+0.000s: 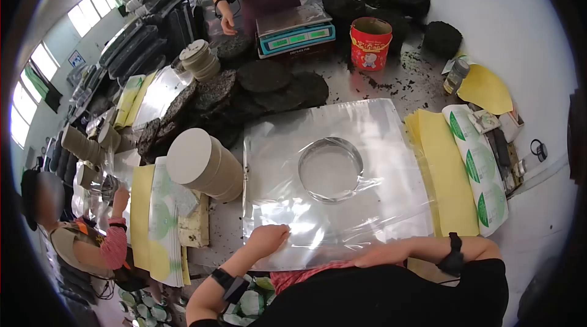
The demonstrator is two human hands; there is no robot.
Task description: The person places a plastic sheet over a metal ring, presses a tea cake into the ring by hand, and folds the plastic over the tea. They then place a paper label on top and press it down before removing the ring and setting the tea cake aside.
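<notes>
— Left hand (267,239)?
— Loosely curled on the near edge of the clear plastic sheet (391,192); we cannot tell if it pinches.
— Right hand (374,257)?
— At the same edge, grip unclear.
— Metal ring (330,197)?
— On the sheet, beyond both hands.
</notes>
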